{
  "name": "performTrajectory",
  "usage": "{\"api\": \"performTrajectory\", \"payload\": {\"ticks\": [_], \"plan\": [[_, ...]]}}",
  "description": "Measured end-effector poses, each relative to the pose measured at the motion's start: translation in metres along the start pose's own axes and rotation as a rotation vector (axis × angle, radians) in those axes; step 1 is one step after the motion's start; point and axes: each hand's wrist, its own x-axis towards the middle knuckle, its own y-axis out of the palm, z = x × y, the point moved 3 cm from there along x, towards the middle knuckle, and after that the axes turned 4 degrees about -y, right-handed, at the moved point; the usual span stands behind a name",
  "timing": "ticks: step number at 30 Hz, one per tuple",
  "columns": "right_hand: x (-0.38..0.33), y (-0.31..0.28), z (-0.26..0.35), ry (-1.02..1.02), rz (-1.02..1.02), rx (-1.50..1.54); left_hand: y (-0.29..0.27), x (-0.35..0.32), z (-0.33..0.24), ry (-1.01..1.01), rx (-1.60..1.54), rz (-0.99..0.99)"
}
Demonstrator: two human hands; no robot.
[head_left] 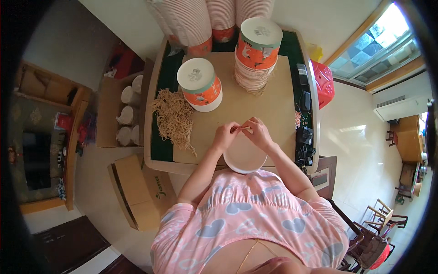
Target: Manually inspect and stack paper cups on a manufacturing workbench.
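Note:
A white paper bucket (245,157) rests between my forearms at the table's near edge, its pale, round inside facing up. Over its far rim my left hand (226,136) and my right hand (257,134) meet, both closed in a pinch. A short beige cord (247,129) shows between the fingertips; most of it is hidden by them. Left of my hands lies a tangled heap of beige cords (172,118). Beyond it stands an upside-down orange bucket (200,84) with a green band. Farther right, another orange bucket (258,43) tops a stack with cords around its lower part.
Tall stacks of nested buckets (182,23) line the table's back. A cardboard sheet (219,123) covers the tabletop's middle; black adapters (305,135) line the right edge. On the floor at left are an open box of white rolls (130,97) and a flattened carton (137,192). A red stool (322,82) stands right.

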Motion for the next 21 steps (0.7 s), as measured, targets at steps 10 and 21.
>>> {"api": "performTrajectory", "payload": {"ticks": [10, 21], "plan": [[-0.006, 0.011, -0.002, 0.016, -0.099, 0.058, -0.008, -0.001, -0.003, 0.155, 0.210, -0.080], [-0.008, 0.013, -0.001, 0.032, -0.128, 0.128, -0.002, -0.001, 0.007, 0.043, 0.026, -0.044]]}}
